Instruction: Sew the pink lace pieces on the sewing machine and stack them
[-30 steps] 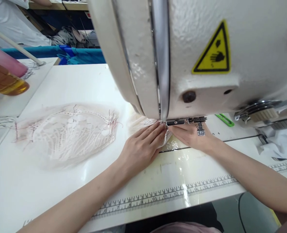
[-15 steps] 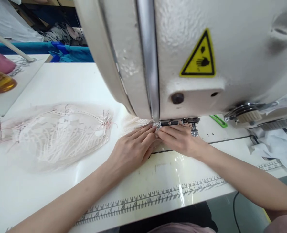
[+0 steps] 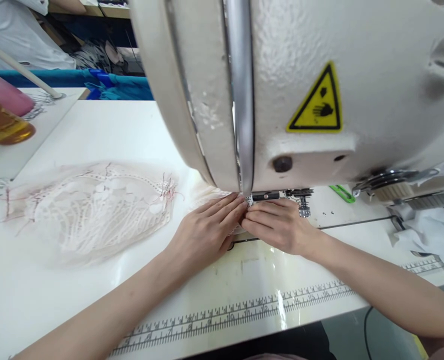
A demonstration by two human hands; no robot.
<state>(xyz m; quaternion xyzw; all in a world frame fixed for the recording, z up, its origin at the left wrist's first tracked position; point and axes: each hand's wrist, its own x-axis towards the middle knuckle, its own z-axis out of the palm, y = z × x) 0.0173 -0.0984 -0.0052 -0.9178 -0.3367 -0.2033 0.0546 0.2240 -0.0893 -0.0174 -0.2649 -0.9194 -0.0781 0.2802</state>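
**One white tabletop [image 3: 113, 135] bears one sewing machine [image 3: 300, 65]**

We see the machine's pale head filling the upper right, standing in the way of whatever lies behind the stitching spot. Well to the left, one sheer lace panel [image 3: 102, 215] lies flat, stray red and dark threads along its edges. One printed ruler scale [image 3: 244, 315] runs along the near edge, partly covered by both forearms.

We count two hands. The left hand [image 3: 207, 227] lies palm down, its grip flattened with the fingers extended side by side over one lace piece [image 3: 203, 196] at the machine's foot. The right hand [image 3: 276, 225] has its fingers curled together against the left's fingertips; we cannot tell whether its grip pinches the lace, since the thumb is hidden. Between them, the hands cover most of that piece.

Around these, we find one crumpled white cloth [image 3: 432, 235] at the right, one pink object [image 3: 6, 95] and one amber object [image 3: 6, 125] at the far left, one yellow warning label [image 3: 317, 102] on the machine, one dark metal attachment [image 3: 265, 196] just above the right hand's fingers, and one green tool [image 3: 342, 193] beyond.
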